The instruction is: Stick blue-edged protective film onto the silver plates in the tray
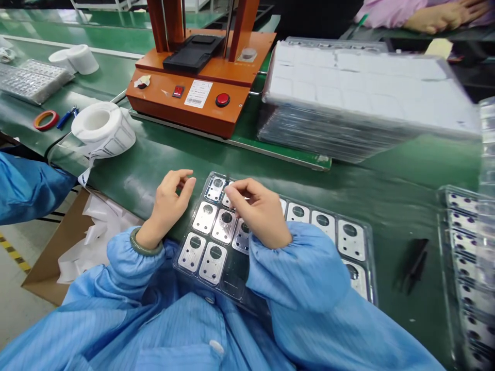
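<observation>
L hand (170,206) sits just left of the tray (234,281). Its fingers (188,181) are curled, thumb & index tips nearly meeting; can't tell if sth small is between them. R hand (260,212) lies over the tray's back-left part, fingers (236,189) bent down w/ tips bunched on a back-row plate that is mostly hidden. Can't tell if it's pinched or only touched. More plates (226,224) fill the pockets btw the two hands & right of the R wrist; one pocket near the body is bare. Both wrists are in blue sleeves.

Straight beyond the fingertips is the orange press (201,82). Beyond & right of the R fingers is a stack (363,103) of trays. Beyond & left of the L fingers is a label roll (101,126), w/ a tape ring (45,120) & pliers (67,116) farther left. Near-left of the L hand is a box (50,257) w/ paper scraps. Well right of the R hand are a black tool (415,263) & a 2nd tray (464,268). A co-worker's hand (436,18) shows far back right.
</observation>
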`<state>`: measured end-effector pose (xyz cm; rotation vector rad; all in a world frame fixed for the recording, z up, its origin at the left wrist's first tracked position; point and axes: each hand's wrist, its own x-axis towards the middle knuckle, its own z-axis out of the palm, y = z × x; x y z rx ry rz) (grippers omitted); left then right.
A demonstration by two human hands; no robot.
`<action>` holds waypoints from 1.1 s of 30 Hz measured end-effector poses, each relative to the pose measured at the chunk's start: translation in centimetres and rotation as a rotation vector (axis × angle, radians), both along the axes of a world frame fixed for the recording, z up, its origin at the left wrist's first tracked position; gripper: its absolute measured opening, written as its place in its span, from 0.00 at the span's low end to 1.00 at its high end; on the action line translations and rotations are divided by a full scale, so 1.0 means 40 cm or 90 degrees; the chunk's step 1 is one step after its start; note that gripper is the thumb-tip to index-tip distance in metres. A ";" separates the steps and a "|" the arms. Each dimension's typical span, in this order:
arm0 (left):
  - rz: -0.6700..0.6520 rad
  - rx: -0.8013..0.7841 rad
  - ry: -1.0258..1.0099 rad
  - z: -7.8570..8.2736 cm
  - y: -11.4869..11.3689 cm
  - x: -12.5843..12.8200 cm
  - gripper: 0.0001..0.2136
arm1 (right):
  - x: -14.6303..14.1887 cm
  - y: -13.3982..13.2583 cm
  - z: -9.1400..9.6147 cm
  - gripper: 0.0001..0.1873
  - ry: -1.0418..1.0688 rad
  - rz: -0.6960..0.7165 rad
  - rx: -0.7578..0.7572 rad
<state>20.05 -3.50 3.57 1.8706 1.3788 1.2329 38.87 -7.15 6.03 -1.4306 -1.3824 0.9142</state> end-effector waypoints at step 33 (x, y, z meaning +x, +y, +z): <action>-0.294 -0.154 0.226 0.015 0.058 0.117 0.08 | 0.060 -0.041 -0.085 0.13 -0.104 -0.087 -0.100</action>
